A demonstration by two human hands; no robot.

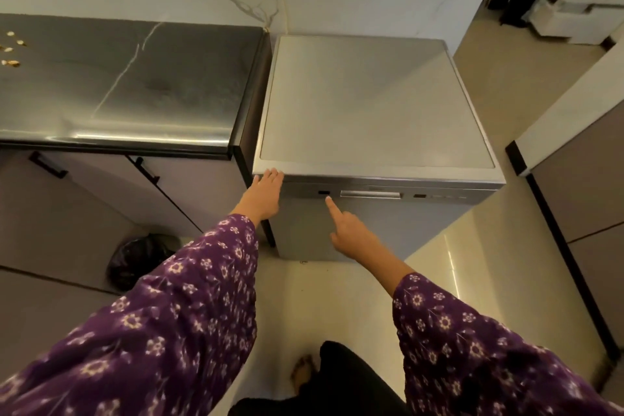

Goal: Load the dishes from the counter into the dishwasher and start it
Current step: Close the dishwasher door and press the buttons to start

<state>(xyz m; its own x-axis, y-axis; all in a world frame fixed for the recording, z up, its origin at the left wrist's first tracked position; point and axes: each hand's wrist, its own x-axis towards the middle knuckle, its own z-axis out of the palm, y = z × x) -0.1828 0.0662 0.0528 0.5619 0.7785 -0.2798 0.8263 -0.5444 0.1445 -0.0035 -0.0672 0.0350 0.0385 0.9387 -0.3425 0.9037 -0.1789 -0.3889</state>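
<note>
The silver dishwasher [374, 105] stands with its door closed, just right of the dark counter [128, 84]. My left hand [265, 192] lies flat with straight fingers on the dishwasher's top front left corner. My right hand [344, 230] points with its index finger straight and the other fingers curled. The fingertip sits just below a small dark button [324, 193] at the left of the control strip; I cannot tell whether it touches. A recessed door handle [371, 194] lies to the right of that button. No dishes are in view.
Small golden scraps [11, 49] lie at the counter's far left. A black bag [141, 260] sits on the floor by the cabinet doors [101, 199]. Another cabinet [580, 199] stands to the right, with pale floor [456, 257] between it and the dishwasher.
</note>
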